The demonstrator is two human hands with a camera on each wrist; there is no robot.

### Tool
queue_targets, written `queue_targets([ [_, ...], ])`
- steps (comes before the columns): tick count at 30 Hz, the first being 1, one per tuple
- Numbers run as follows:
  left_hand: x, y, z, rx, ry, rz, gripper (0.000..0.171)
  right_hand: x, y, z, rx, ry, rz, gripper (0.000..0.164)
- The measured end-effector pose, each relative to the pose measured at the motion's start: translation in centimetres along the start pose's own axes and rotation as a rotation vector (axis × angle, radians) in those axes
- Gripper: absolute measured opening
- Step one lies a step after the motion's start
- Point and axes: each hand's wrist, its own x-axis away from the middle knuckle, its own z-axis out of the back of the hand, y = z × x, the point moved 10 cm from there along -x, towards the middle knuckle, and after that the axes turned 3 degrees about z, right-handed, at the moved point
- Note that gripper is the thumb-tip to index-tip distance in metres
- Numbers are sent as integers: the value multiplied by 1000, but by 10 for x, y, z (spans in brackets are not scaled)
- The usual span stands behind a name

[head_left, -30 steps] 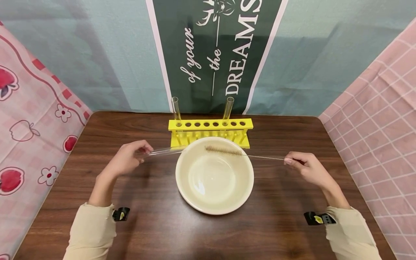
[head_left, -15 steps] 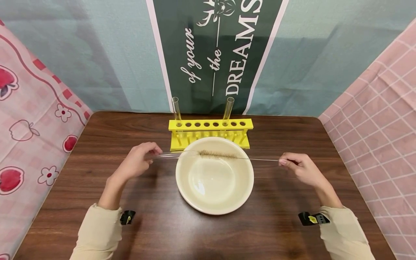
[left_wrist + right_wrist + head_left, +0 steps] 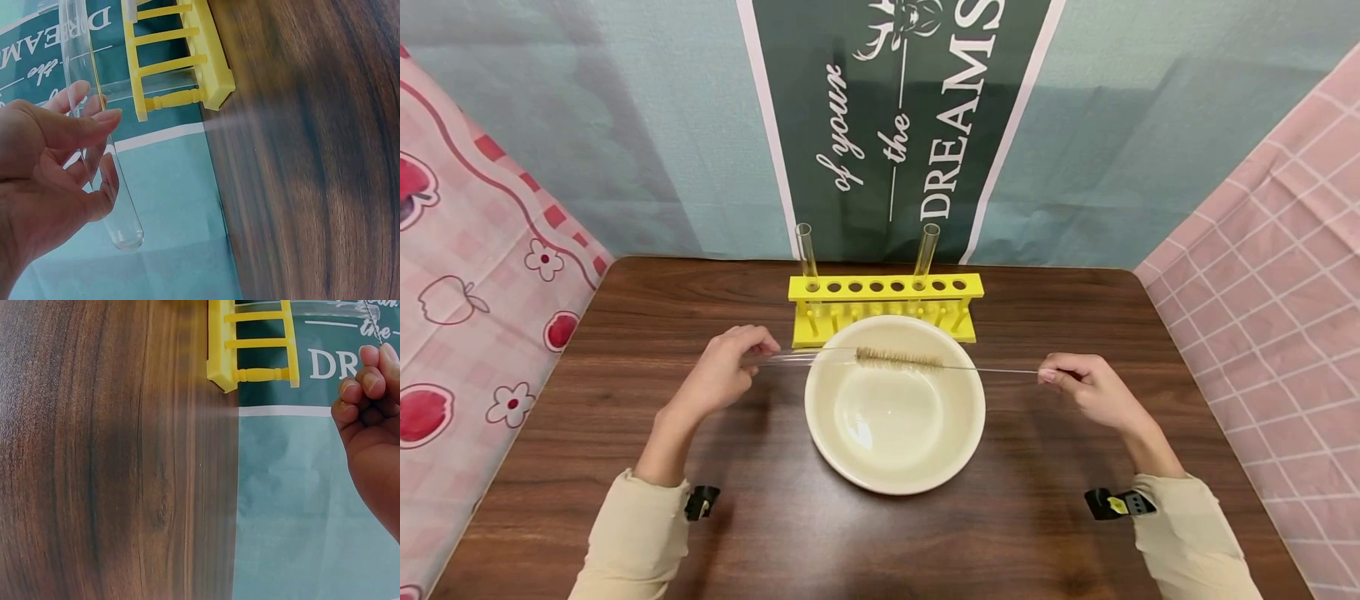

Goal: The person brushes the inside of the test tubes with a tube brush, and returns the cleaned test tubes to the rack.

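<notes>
My left hand holds a clear glass test tube between thumb and fingers. Its rounded closed end sticks out past the fingers in the left wrist view, and the tube lies nearly level, pointing over the bowl. From the other side, my right hand pinches the thin twisted wire handle of a test tube brush. The tan bristles hang over the back part of a cream bowl, their tip right at the tube's open end. In the right wrist view only a short piece of the wire shows above the fingertips.
Behind the bowl stands a yellow test tube rack, with one upright glass tube toward its left end and another tube right of its middle. The brown wooden table ends at a hanging printed cloth.
My left hand has moved right with the test tube, and my right hand has moved left with the brush. The bristle tip and the tube's mouth have come together over the bowl.
</notes>
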Motion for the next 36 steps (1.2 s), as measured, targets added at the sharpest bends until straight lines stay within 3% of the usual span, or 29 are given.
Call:
queue_targets([
  [5, 0, 3, 1, -18, 15, -1, 46, -3, -8, -2, 1, 6, -7, 38],
  [12, 1, 4, -6, -96, -12, 22, 47, 2, 15, -4, 26, 5, -41, 34],
  [16, 2, 6, -7, -116, -1, 24, 49, 1, 16, -6, 17, 20, -46, 33],
  [22, 0, 18, -12, -88, 14, -31, 50, -6, 5, -15, 3, 21, -58, 30],
  [31, -7, 36, -16, -122, 77, -98, 51, -12, 15, -26, -7, -11, -170, 21],
  [36, -10, 46, -19, -126, 100, -123, 51, -20, 7, -40, -46, -70, -219, 21],
])
